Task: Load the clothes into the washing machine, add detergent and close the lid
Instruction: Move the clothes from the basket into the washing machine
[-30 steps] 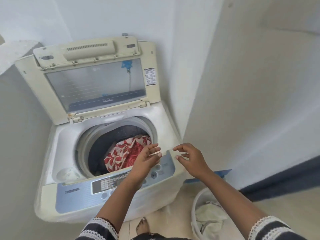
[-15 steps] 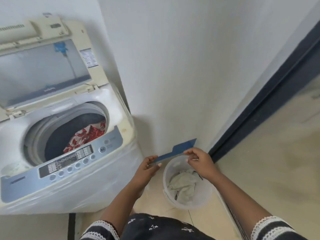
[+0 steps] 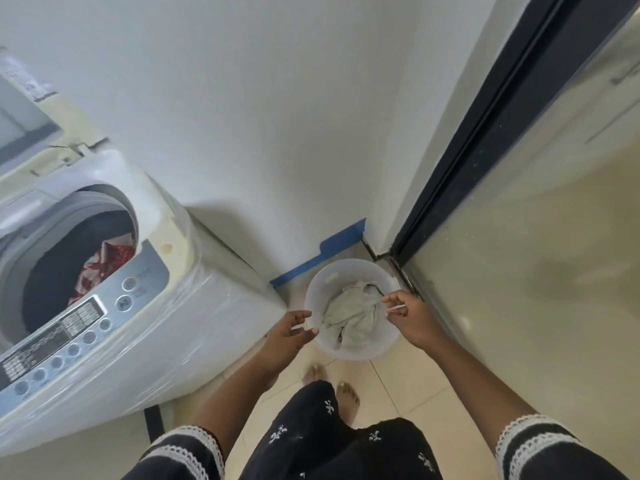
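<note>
Reaching down, we hold both hands over the round translucent white plastic bucket (image 3: 349,348) of pale crumpled cloth (image 3: 349,315). Our left hand (image 3: 287,336) hangs loose-fingered at its rim; our right hand (image 3: 412,317) pinches a thin white strip (image 3: 398,309).

home laundry corner, by the look of it: top-load washing machine (image 3: 104,289) w/ lid up against a plain white wall (image 3: 277,116), red patterned cloth (image 3: 104,268) in the drum, white plastic basket (image 3: 349,271) of clothes on a tiled floor (image 3: 519,306), dark sliding door frame (image 3: 485,133) alongside.
</note>
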`<state>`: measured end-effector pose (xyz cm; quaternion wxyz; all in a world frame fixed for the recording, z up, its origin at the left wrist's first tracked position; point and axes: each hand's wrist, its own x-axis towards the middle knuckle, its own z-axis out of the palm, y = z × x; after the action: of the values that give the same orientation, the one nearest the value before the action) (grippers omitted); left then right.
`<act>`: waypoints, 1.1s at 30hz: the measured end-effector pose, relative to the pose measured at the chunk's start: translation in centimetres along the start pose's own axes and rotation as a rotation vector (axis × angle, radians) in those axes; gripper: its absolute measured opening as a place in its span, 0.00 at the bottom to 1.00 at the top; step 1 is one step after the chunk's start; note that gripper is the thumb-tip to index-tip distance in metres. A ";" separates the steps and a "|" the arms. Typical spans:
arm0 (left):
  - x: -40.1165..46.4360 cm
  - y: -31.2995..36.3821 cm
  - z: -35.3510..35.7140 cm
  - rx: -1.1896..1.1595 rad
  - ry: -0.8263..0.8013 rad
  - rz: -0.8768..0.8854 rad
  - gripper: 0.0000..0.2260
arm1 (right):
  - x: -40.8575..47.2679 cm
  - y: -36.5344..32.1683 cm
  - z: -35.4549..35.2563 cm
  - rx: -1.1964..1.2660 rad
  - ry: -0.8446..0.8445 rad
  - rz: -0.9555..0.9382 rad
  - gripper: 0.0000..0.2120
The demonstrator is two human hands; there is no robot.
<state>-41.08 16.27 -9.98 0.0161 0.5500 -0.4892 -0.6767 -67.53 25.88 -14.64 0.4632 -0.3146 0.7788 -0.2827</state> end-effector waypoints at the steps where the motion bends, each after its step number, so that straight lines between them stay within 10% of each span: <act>1: 0.8 -0.3 0.4 0.026 -0.019 -0.021 0.15 | 0.5 0.9 0.4 -0.007 -0.013 0.029 0.13; 14: 18.9 -8.1 6.1 0.241 -0.139 -0.098 0.21 | 17.1 14.4 10.0 -0.155 -0.134 0.297 0.18; 22: 32.7 -15.1 7.9 0.145 -0.131 -0.110 0.19 | 29.8 25.8 17.4 0.485 0.213 0.594 0.35; 27: 35.9 -18.0 7.5 0.075 -0.092 -0.102 0.17 | 34.1 29.9 18.4 0.956 0.293 0.554 0.29; 33: 32.0 -17.5 5.2 0.087 -0.073 -0.141 0.16 | 29.3 26.6 19.2 0.686 0.298 0.527 0.09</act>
<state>-48.66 10.81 -45.62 -0.0735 0.5584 -0.4784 -0.6738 -67.28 18.02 -57.90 0.4797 0.1098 0.7518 -0.4390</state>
